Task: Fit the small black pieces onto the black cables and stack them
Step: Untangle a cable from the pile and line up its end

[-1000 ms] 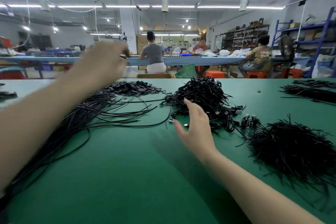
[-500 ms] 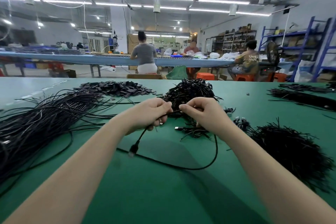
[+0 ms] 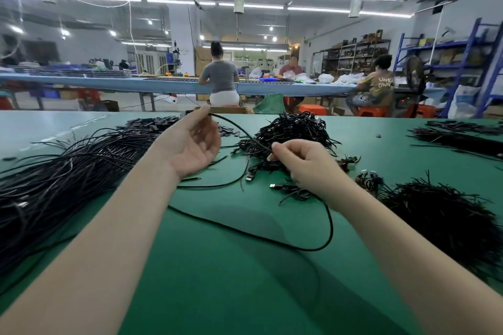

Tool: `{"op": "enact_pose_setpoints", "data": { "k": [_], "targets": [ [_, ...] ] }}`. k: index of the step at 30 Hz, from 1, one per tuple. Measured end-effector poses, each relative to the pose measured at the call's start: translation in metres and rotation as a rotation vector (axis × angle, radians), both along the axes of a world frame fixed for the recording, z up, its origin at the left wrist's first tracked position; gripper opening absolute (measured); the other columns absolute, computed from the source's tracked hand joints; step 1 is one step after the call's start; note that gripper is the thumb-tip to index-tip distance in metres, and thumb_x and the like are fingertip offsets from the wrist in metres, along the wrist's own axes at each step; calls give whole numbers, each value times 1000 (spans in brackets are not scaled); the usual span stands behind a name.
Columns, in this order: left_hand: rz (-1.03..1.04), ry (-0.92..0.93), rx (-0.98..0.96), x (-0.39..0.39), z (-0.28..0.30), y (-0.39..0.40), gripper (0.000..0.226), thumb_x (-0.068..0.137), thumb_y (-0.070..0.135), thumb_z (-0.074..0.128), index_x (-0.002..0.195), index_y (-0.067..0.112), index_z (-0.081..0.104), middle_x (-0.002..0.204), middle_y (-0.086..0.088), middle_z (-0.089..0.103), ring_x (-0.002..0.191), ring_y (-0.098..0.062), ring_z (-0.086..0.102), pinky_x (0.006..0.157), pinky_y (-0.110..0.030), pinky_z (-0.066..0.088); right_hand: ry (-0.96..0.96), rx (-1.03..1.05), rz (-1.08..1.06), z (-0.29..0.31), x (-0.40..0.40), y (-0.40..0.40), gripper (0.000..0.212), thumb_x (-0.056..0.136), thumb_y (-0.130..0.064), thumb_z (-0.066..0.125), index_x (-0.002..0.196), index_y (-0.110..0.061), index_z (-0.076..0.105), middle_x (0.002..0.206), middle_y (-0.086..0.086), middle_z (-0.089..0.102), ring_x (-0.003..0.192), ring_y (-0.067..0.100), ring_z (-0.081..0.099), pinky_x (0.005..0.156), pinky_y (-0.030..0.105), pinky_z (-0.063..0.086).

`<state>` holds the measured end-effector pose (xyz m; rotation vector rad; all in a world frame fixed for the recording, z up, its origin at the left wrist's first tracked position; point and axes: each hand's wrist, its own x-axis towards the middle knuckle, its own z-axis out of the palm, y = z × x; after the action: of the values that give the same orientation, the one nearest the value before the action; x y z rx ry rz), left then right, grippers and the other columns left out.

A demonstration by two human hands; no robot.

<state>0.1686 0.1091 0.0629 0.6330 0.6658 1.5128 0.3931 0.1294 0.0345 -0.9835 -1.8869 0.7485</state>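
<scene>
Two hands pinching thin round black cable

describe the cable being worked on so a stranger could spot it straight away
On the green table, find the raised left hand and the right hand. The held cable is pinched between them, then loops alone across bare green near the person, unlike the piled cables.
</scene>
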Motion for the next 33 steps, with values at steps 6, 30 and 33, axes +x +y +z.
{"op": "enact_pose_setpoints", "data": {
  "k": [6, 30, 33],
  "targets": [
    [-27, 130, 37, 18, 11, -3, 35, 100, 29, 39, 77, 21, 65, 64, 6, 64, 61, -11, 65, 65, -23, 52, -143, -227, 360, -15, -27, -23, 29, 98, -37, 48, 83, -26, 70, 52, -14, 38, 44, 9, 36, 44, 20, 33],
    [-691, 224, 367, -10, 36, -39, 33, 97, 26, 45, 77, 13, 69, 57, 4, 63, 53, -11, 61, 54, -23, 47, -284, -282, 213, -11, -9, -21, 43, 90, -51, 54, 66, -16, 57, 53, -6, 38, 44, 9, 35, 50, 21, 36],
    [-736, 919, 170, 3, 18, -29, 36, 89, 41, 52, 94, 11, 72, 65, -1, 68, 54, -12, 62, 52, -21, 46, -70, -36, 11, 4, 1, -13, 49, 85, -52, 62, 64, -10, 49, 48, -9, 35, 41, 7, 29, 43, 16, 27]
  ]
}}
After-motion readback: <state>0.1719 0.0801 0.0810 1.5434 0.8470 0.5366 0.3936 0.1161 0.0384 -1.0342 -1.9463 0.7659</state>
